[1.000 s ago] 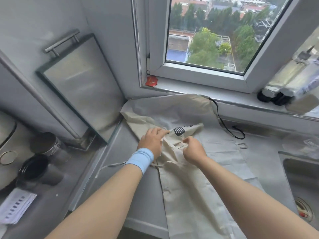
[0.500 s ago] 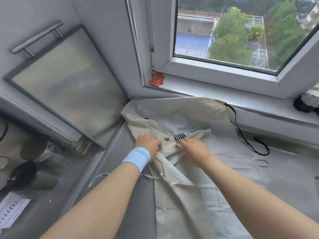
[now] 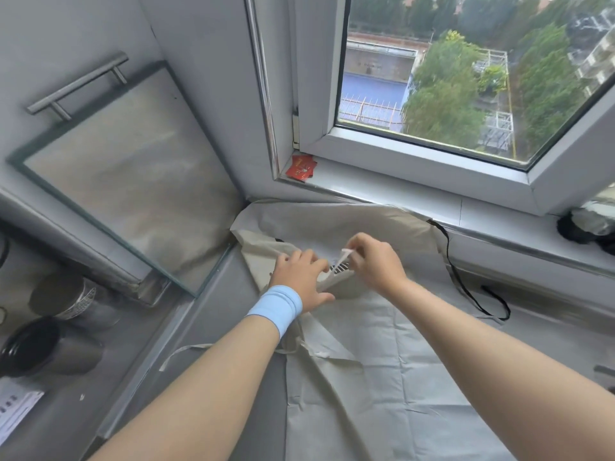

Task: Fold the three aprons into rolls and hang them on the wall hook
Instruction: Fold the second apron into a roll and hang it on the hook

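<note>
A cream apron [image 3: 336, 390] lies across a paler grey-white apron [image 3: 392, 331] on the grey counter [image 3: 233, 331] below the window. The cream apron's top end, with a black striped print [image 3: 339, 268], is folded over near the corner. My left hand [image 3: 301, 277], wearing a light blue wristband, grips that folded end with fingers on top and thumb underneath. My right hand [image 3: 372, 261] pinches a thin cream strap [image 3: 344, 254] and lifts it above the fold. A black strap [image 3: 466, 281] of the grey-white apron trails to the right. No wall hook is in view.
A glass-fronted panel with a metal handle [image 3: 80, 84] leans at the left. Two metal cups [image 3: 60, 301] and a dark pot [image 3: 30, 347] stand at the lower left. A red packet [image 3: 301, 166] lies on the window sill. Dark objects [image 3: 585, 227] sit on the sill's right end.
My right hand has risen off the cloth and now pinches the cream strap above the fold. My left hand has shifted right onto the folded end. The view has tilted further toward the window.
</note>
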A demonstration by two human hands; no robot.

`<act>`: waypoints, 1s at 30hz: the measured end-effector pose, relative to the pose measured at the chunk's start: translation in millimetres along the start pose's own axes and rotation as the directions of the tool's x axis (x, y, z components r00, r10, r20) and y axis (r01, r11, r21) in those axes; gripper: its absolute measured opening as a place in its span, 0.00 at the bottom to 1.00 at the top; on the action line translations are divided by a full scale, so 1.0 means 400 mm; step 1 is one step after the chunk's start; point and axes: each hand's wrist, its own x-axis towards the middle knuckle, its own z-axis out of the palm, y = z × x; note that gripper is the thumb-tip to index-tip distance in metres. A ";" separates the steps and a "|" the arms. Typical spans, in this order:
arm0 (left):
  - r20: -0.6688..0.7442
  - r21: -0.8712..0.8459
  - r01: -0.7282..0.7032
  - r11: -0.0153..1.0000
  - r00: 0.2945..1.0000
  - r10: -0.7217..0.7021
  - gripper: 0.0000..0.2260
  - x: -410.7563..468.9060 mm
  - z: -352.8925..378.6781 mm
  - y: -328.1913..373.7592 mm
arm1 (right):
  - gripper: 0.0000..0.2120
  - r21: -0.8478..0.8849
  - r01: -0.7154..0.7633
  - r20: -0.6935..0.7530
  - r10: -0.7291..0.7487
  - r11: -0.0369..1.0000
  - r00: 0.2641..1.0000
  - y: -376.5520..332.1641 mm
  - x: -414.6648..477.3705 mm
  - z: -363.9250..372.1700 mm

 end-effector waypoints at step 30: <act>0.212 -0.519 0.306 0.798 0.951 -0.226 0.18 0.000 0.032 -0.155 | 0.20 -0.303 -0.080 0.337 0.186 0.950 0.923 -0.100 0.037 0.150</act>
